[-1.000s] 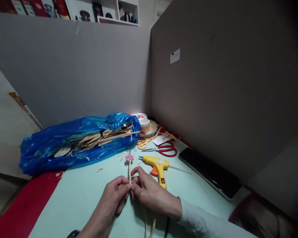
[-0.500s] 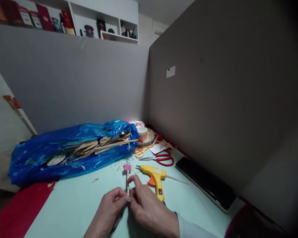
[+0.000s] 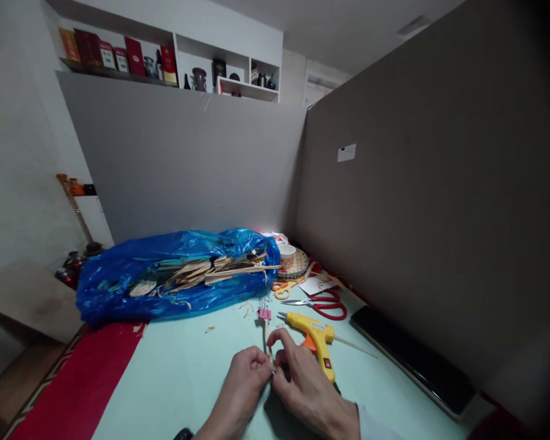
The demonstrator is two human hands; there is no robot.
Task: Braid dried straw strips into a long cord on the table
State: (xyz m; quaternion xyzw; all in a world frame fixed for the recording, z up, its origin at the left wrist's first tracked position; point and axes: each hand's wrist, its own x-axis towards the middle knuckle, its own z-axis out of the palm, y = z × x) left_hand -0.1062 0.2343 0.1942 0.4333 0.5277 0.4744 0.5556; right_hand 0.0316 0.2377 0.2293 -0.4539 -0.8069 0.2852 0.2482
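View shifted since the earlier pictures: more shelving (image 3: 192, 64) is now shown at upper left, and the loose strands seen below the hands a second ago are no longer visible. The pale strip (image 3: 266, 333) is located at lower centre, its far end gripped by a pink clip (image 3: 264, 314) on the table (image 3: 165, 373). Its near part is pinched by the left hand (image 3: 242, 384), fingers closed; the right hand (image 3: 305, 384) is brought against it, index finger arched, its exact grip obscured. No displacement of glue gun (image 3: 319, 337) or red-handled scissors (image 3: 332, 306) noted. Judged: fine finger work at the same spot is being continued.
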